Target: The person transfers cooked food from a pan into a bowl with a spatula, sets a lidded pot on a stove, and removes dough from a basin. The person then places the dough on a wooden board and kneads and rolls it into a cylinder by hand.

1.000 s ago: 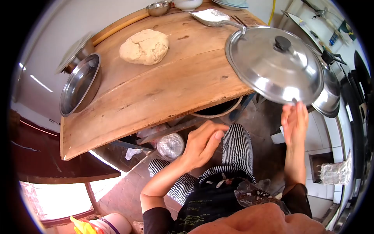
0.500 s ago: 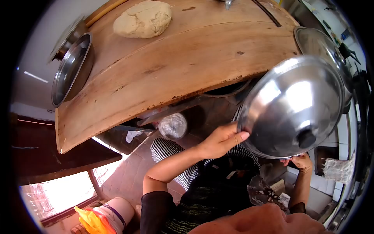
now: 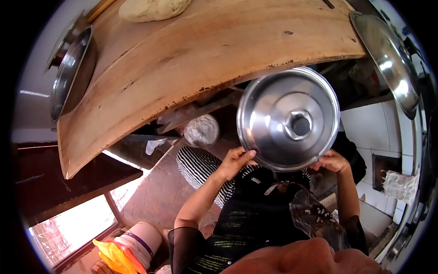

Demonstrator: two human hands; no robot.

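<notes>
A round stainless steel pot lid (image 3: 269,109) with a black knob is held in front of my body, its knob side facing up toward me. My left hand (image 3: 237,162) grips its lower left rim, the thumb lying on top. My right hand (image 3: 332,162) holds the lower right rim, with its fingers partly hidden beneath. The lid's far edge comes close to the front edge of the wooden board (image 3: 182,64). Whatever is under the lid cannot be seen.
A lump of dough (image 3: 155,8) lies at the board's far side. A metal basin (image 3: 73,73) leans at the left, and a large shiny metal dish or lid (image 3: 388,59) stands at the right. Below are a plastic-wrapped round container (image 3: 201,130) and a pale bucket (image 3: 142,242).
Both hands have brought the lid leftward and tilted it, so its knob now faces me more squarely. The view has shifted down, leaving less of the dough in sight.
</notes>
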